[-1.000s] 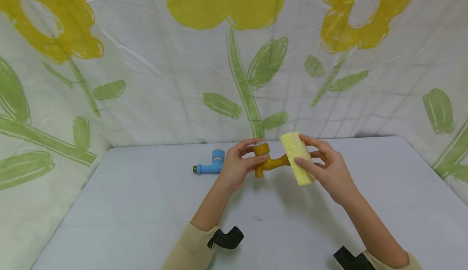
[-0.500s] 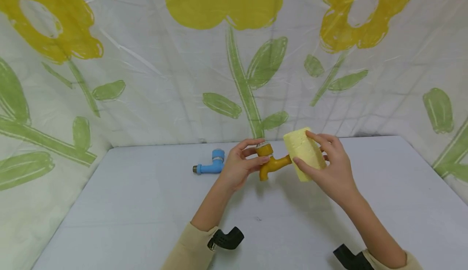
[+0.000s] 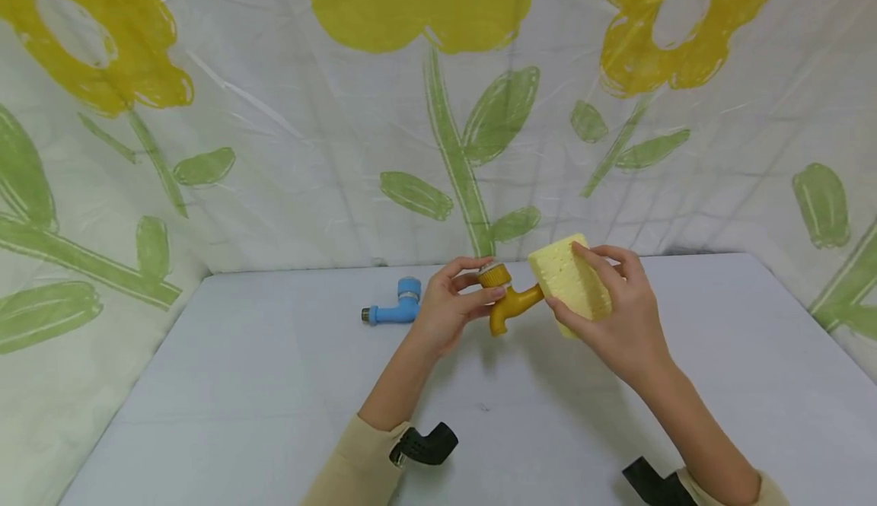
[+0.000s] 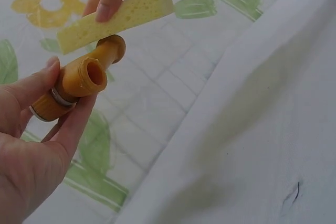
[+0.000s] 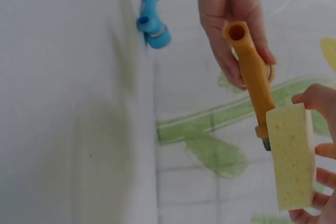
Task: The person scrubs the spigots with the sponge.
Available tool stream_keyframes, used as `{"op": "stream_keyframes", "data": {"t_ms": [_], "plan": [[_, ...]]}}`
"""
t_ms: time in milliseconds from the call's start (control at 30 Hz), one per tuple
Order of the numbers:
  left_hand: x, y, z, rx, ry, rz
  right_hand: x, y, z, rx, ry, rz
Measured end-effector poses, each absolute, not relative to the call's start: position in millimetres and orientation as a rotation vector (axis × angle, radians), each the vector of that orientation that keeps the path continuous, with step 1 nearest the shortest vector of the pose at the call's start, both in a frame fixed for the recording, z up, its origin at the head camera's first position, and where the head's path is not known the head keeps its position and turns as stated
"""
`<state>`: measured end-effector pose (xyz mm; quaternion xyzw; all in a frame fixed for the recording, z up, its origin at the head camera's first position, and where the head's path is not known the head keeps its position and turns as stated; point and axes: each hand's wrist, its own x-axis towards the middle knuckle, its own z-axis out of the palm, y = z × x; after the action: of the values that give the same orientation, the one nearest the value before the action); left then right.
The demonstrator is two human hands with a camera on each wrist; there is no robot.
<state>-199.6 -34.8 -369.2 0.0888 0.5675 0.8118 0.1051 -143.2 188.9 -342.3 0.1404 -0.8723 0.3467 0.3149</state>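
Observation:
My left hand (image 3: 448, 308) grips an orange-yellow tap (image 3: 514, 304) by its round ribbed knob, holding it above the table. The tap's spout mouth faces the camera in the left wrist view, where thumb and fingers (image 4: 79, 124) close on either side of the knob end. My right hand (image 3: 623, 308) pinches a pale yellow sponge (image 3: 569, 281) between thumb and fingers. The sponge (image 5: 290, 156) lies against the tap's inlet end and hides part of it; a dark threaded tip shows beside it in the right wrist view.
A blue tap (image 3: 397, 304) lies on the white table (image 3: 260, 384) near the back edge, left of my left hand. Behind the table hangs a white sheet (image 3: 288, 148) printed with yellow flowers. Black wrist devices (image 3: 428, 445) sit at both sleeves.
The sponge has turned so its broad face shows more, and shifted slightly up along the tap's inlet end. The tap has tilted, its spout swinging right. The blue tap has stayed put.

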Motion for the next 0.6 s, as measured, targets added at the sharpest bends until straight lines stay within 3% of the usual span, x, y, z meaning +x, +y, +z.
{"op": "stream_keyframes", "data": {"t_ms": [600], "plan": [[-198.4, -31.9, -369.8, 0.303, 1.531, 2.455, -143.6, 184.9, -348.1, 0.419, -2.323, 0.896]]}}
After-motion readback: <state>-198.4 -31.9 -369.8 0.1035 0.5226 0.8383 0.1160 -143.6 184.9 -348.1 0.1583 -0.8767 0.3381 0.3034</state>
